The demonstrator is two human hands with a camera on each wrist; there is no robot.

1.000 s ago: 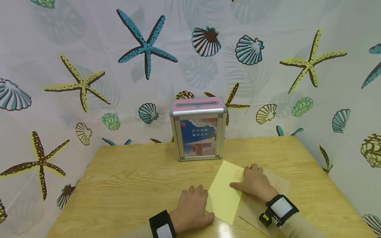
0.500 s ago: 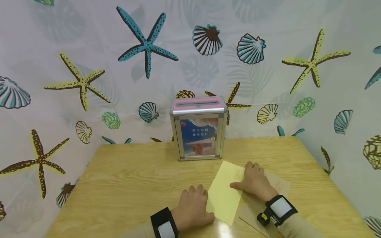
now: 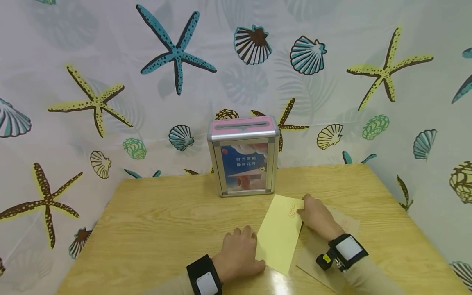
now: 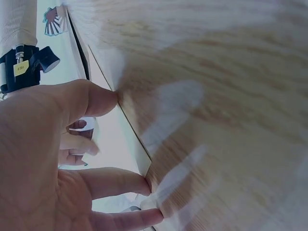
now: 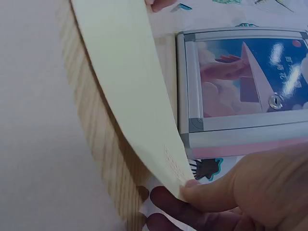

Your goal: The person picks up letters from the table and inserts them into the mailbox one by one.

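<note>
A pale yellow envelope (image 3: pixel 278 237) with small red print lies slantwise in front of the box in the head view. My right hand (image 3: pixel 319 219) pinches its upper right corner between thumb and fingers. In the right wrist view that end of the envelope (image 5: pixel 134 96) bends up off the table. My left hand (image 3: pixel 237 256) rests at the lower left edge, thumb and fingertips spread. The left wrist view shows the left hand's fingertips (image 4: pixel 144 185) touching the tabletop along the envelope's border. A brown envelope (image 3: pixel 311 260) lies on the table, partly hidden under the right hand and wrist.
A silver-framed mailbox (image 3: pixel 243 157) with a pink slotted top and a blue picture front stands at the back of the wooden table (image 3: pixel 166 217). Behind it hangs a cloth (image 3: pixel 228 86) printed with starfish and shells. Both wrists carry black straps with devices.
My right thumb has drawn in toward the fingers, now gripping the yellow envelope's corner, and that corner has lifted slightly. The left hand has stayed in place. The head view has shifted a little.
</note>
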